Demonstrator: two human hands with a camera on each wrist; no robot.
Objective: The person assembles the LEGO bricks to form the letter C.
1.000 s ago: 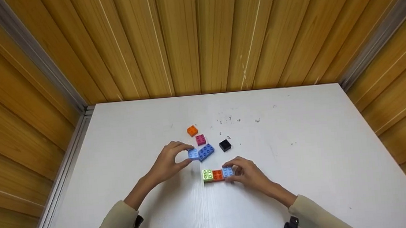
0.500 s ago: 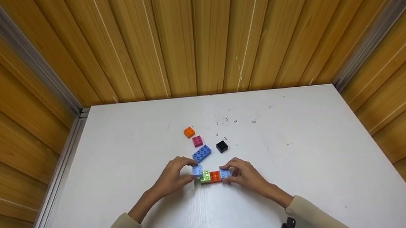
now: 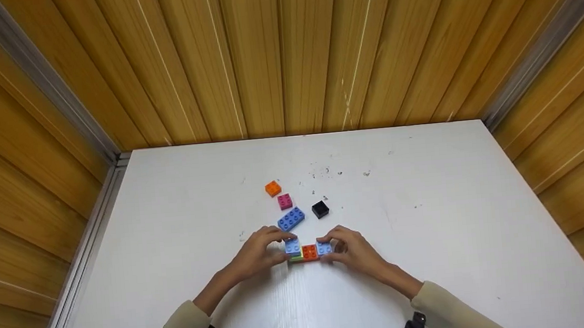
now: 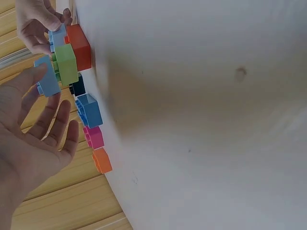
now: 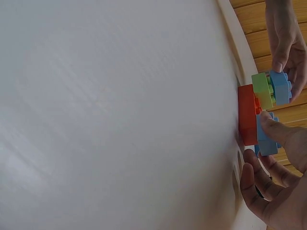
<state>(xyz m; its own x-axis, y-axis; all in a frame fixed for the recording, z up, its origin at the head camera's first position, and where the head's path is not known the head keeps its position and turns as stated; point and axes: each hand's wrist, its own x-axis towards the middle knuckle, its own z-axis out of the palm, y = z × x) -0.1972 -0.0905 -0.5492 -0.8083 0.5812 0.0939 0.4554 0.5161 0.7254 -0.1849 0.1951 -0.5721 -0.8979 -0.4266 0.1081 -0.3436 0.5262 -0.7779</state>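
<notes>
My left hand pinches a light blue building brick between thumb and fingers. That brick sits directly over a light green brick, whose studs still show in a narrow gap between them. The green brick stands on the left end of a long red brick lying on the table. My right hand grips a second light blue brick on the red brick's right end. Between the two, the red brick's bare studs show in the head view.
Beyond the hands lie a longer blue brick, a pink brick, an orange brick and a black brick. The white table meets ribbed wooden panels at its far edge.
The left hand has carried its light blue brick from beside the longer blue brick, toward the body and rightward, over the green brick. The right hand keeps its grip at the red brick's right end.
</notes>
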